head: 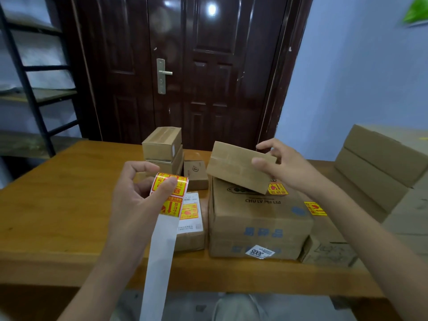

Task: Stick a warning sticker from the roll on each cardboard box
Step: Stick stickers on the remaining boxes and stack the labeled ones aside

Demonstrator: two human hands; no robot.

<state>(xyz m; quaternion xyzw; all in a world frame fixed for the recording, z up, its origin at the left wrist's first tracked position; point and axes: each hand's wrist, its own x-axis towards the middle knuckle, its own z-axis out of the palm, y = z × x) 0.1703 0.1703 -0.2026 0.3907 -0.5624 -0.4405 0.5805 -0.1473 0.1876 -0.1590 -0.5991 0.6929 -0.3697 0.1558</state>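
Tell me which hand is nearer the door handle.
Left. The left hand sits almost straight below the door handle; the right hand is farther off to its right.

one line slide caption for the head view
Left hand holds the red-and-yellow warning sticker roll; right hand grips a small plain brown cardboard box above the table.

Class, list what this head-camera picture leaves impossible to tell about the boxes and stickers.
- Tilted box in the right hand: its far faces are turned away, so stickered or not is unknown.
- Stacked boxes: back sides hidden.
- Sticker roll wording: too small; the left hand covers part.
- Boxes at right: cut by the frame edge.
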